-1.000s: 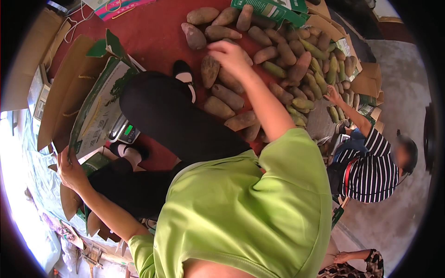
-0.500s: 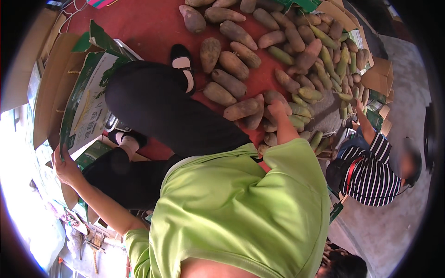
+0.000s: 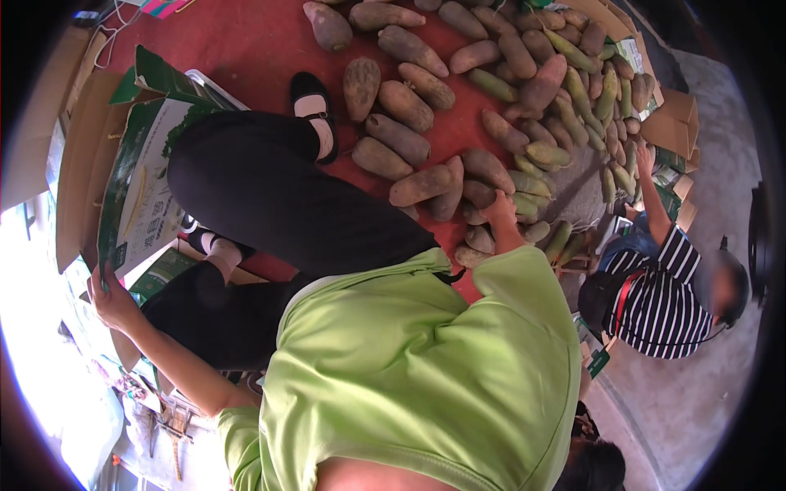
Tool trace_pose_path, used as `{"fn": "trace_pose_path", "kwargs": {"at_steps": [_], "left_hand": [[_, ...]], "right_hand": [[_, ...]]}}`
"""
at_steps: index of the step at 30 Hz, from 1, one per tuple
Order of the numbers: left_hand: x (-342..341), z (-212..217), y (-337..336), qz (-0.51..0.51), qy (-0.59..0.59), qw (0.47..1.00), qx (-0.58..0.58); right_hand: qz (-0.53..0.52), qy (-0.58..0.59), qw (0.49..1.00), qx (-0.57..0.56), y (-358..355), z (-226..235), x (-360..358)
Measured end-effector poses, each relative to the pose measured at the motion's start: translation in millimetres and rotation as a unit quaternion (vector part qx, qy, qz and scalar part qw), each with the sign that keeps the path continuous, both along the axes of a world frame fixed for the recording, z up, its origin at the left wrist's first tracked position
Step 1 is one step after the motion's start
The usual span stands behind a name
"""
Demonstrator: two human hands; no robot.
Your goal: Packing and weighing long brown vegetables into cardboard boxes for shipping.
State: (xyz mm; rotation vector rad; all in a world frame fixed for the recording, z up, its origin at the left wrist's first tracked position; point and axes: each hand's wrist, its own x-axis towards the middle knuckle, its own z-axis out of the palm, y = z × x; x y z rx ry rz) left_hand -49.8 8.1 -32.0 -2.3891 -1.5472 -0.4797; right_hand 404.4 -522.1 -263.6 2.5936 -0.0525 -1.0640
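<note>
My left hand is closed on the lower edge of an open cardboard carton with green and white printing, which stands tilted beside my legs. My right hand has its fingers bent against the near end of a large reddish-brown radish. That radish lies among others in front of my lap; the fingertips are partly hidden. Close by on its left are two more brownish radishes, one of them a long radish lying crosswise. Several green radishes lie to the right of the hand.
A large heap of radishes spreads over the red floor covering. At the right, a person in a striped shirt reaches toward the heap. Brown cartons stand behind it. My foot in a black shoe rests near the radishes.
My right hand has drawn back a little along the radish toward its near end. The radish stays in place. My left hand stays at the carton's edge, and the view has shifted slightly.
</note>
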Motion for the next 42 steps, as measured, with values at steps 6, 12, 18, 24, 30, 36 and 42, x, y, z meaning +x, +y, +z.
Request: {"fn": "trace_pose_path", "kwargs": {"at_steps": [6,12,18,24,30,36,42], "left_hand": [[2.1,1.8,0.5,0.025,0.008,0.999,-0.027],[6.7,3.3,-4.0,0.03,-0.02,0.999,-0.03],[9.4,10.6,-6.5,0.014,-0.025,0.999,-0.043],[26.8,18.6,-15.7,0.025,-0.008,0.998,-0.048],[32.6,27.5,-21.9,0.037,-0.027,0.998,-0.048],[26.4,30.1,-18.8,0.011,-0.02,0.999,-0.047],[27.6,27.0,-14.9,-0.011,-0.033,0.997,-0.069]], "right_hand": [[0.016,-0.001,0.999,0.032,-2.3,-19.0,-2.9],[0.038,-0.044,0.99,0.129,43.5,28.0,15.3],[0.098,-0.143,0.947,0.269,131.1,85.8,43.9],[0.067,-0.128,0.797,0.586,253.2,159.7,49.2],[0.148,0.04,0.603,0.783,388.1,270.0,-22.6],[0.352,-0.03,0.542,0.763,484.3,319.9,-116.0],[0.394,-0.085,0.507,0.762,524.9,273.9,-182.1]]}}
